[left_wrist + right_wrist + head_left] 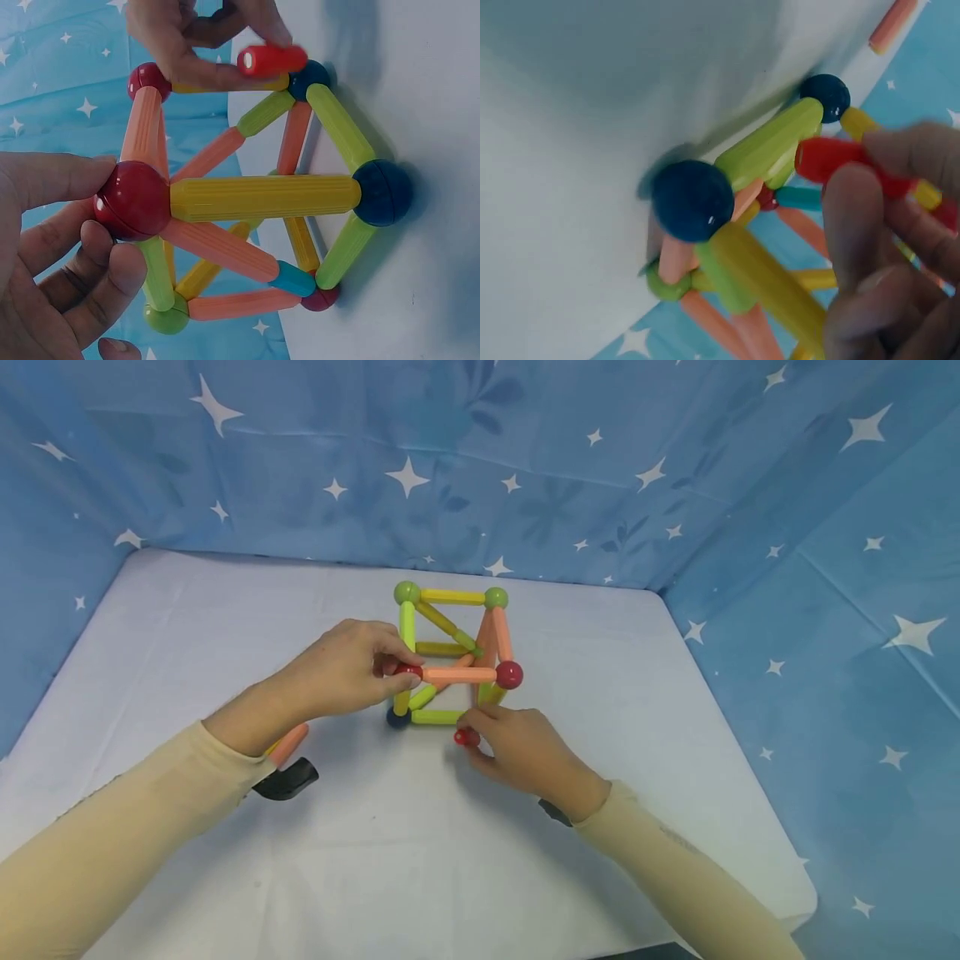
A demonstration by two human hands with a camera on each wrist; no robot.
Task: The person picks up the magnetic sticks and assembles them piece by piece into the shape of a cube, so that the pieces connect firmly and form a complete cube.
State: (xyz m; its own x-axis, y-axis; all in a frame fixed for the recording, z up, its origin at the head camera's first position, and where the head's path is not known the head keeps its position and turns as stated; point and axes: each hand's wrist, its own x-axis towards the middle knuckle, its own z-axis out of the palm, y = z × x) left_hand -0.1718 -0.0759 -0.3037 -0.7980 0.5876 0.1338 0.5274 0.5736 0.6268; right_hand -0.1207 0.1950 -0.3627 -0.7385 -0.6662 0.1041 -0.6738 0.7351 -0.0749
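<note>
A cube-like frame of ribbed magnetic rods and balls stands on the white table, with an orange rod (459, 675) along its upper front edge. My left hand (341, 664) pinches the red ball (133, 201) at its upper front-left corner. From that ball a yellow rod (262, 197) runs down to a dark blue ball (382, 193) on the table. My right hand (528, 753) holds a short red rod (832, 159) between thumb and fingers, in front of the frame's lower right side. Another red ball (509, 675) sits above that hand. Diagonal rods cross some sides.
Beside the left sleeve lies a loose orange-and-yellow rod (288, 745), partly hidden. A black wrist-camera piece (287, 779) juts out below the left forearm. Blue star-patterned cloth (465, 468) hangs behind and to the sides of the table (420, 860).
</note>
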